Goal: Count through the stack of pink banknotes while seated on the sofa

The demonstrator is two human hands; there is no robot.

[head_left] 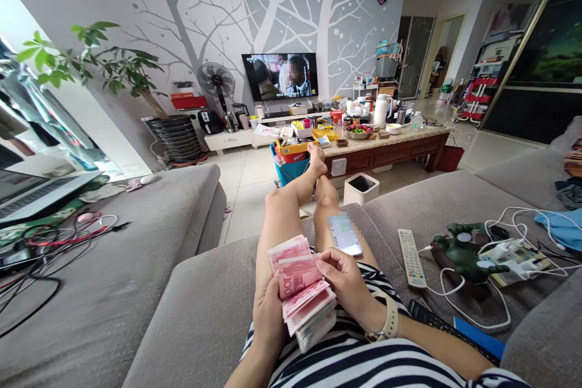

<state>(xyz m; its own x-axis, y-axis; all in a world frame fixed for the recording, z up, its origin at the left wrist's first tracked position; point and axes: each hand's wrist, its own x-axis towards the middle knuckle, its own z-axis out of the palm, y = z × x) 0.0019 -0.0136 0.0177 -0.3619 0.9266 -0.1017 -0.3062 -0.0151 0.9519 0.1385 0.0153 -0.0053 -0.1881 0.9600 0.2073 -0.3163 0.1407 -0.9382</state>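
Observation:
Above my lap, my left hand [267, 310] is closed around the left side of a folded stack of banknotes [310, 309]. The notes are pink-red, and a printed "100" shows on one. Some paler notes stick out at the lower end of the stack. My right hand [346, 282], with a pale watch [390, 318] on the wrist, pinches the upper right edge of a top banknote [297, 276] between thumb and finger. A phone [346, 234] with a lit, partly blurred screen lies on my right thigh, just beyond my right hand.
Right of me on the grey sofa [218, 297] lie a remote control [411, 259], a dark green figure [466, 251] and a power strip [518, 260] with white cables. A laptop [36, 194] and tangled cables are at left. My feet rest at a cluttered coffee table [386, 148], near a bin [361, 189].

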